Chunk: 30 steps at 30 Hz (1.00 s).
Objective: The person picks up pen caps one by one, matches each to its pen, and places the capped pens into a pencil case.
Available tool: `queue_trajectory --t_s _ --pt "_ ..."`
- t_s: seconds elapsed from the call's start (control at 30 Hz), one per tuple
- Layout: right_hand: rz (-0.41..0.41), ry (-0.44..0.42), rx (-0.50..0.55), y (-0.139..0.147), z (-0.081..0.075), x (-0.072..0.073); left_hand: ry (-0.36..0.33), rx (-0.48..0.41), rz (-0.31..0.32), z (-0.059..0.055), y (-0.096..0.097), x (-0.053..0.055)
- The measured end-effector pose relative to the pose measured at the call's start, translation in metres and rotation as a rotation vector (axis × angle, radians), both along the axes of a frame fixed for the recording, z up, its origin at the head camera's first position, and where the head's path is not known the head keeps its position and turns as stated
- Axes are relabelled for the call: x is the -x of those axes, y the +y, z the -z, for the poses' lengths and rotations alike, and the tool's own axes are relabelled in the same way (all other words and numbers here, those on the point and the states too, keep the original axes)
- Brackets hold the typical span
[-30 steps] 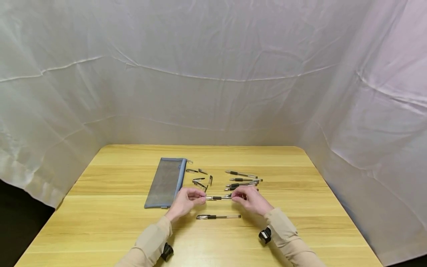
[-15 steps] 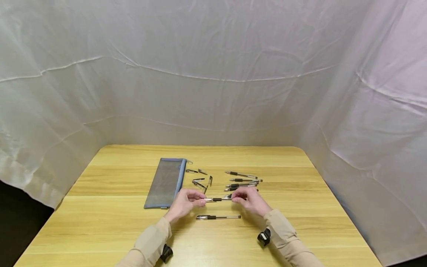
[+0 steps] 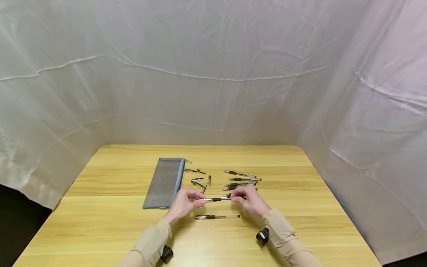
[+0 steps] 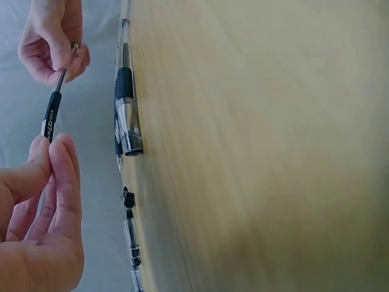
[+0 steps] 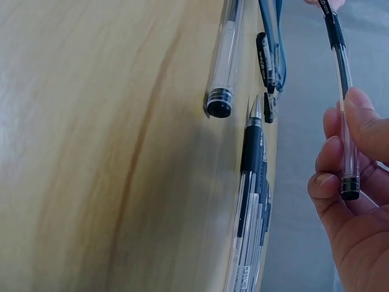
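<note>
Between my two hands a clear gel pen with a black rubber grip point(image 3: 217, 199) is held level above the table. My left hand point(image 3: 184, 203) pinches its tip end between thumb and fingers; a dark printed clip shows there in the left wrist view, and the fingertips hide the rest. The right hand point(image 3: 250, 199) grips the clear barrel near the black end plug, as the right wrist view shows. Nearer to me lies a capped gel pen point(image 3: 217, 217). Several uncapped pens point(image 3: 241, 180) lie beyond my right hand, and several loose caps point(image 3: 198, 184) beyond the left.
A blue-edged mesh zip pouch point(image 3: 163, 183) lies flat left of the caps. Everything rests on a wood-grain table point(image 3: 126, 230), with pale cloth point(image 3: 213, 104) hanging behind it and at both sides.
Both hands keep their hold on the pen and have barely moved. The whole head view has shifted very slightly; the pens, caps and pouch on the table lie as before.
</note>
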State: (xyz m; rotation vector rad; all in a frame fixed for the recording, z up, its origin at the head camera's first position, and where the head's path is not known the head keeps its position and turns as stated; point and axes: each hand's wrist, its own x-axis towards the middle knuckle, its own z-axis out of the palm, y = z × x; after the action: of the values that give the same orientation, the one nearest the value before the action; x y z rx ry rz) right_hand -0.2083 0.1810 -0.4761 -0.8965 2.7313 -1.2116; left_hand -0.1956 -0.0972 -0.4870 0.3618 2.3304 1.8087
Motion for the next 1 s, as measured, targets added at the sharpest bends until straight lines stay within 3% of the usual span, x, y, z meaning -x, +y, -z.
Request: queue_trajectory --t_s 0.3,0.57,0.8,1.0 --pt "-0.005 -0.006 -0.030 0.000 -0.003 0.000 0.029 0.009 -0.006 -0.001 0.001 -0.001" --pt "-0.061 -0.041 -0.044 0.004 -0.002 0.003 0.045 0.036 0.038 -0.001 -0.004 0.001" --pt "-0.101 -0.186 -0.058 0.016 0.004 0.004 0.098 0.205 0.035 -0.002 -0.009 0.000" --pt "-0.101 -0.149 -0.131 0.016 0.009 0.006 0.235 0.388 0.081 -0.002 -0.009 -0.003"
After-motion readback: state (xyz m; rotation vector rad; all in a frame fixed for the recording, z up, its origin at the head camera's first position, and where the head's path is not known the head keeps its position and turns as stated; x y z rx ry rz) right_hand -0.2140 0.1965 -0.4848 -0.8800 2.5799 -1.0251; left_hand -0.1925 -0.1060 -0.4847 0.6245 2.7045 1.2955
